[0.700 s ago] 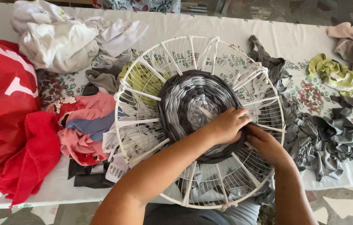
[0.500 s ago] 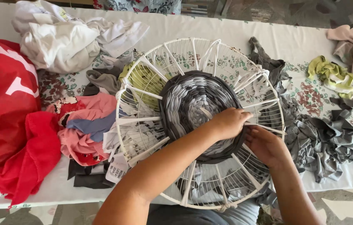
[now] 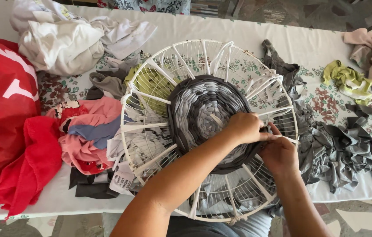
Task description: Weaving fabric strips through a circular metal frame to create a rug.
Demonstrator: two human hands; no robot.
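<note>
Head cam: both forearms come in from bottom edge. Left hand (image 3: pixel 246 127) curled over the right rim of the grey woven disc (image 3: pixel 205 112), fingers closed on its dark edge. Right hand (image 3: pixel 279 153) just beside it, touching, fingertips pinching the same edge at a white spoke. Disc sits centred in the round white wire frame (image 3: pixel 150 145), which lies on the table w/ floral cloth (image 3: pixel 317 48). L of frame: pink/red fabric scraps (image 3: pixel 85 136), red cloth (image 3: pixel 5 131). R: grey strips pile (image 3: pixel 344 153). Far side: white garments (image 3: pixel 67 39), yellow-green scrap (image 3: pixel 346 81)
</note>
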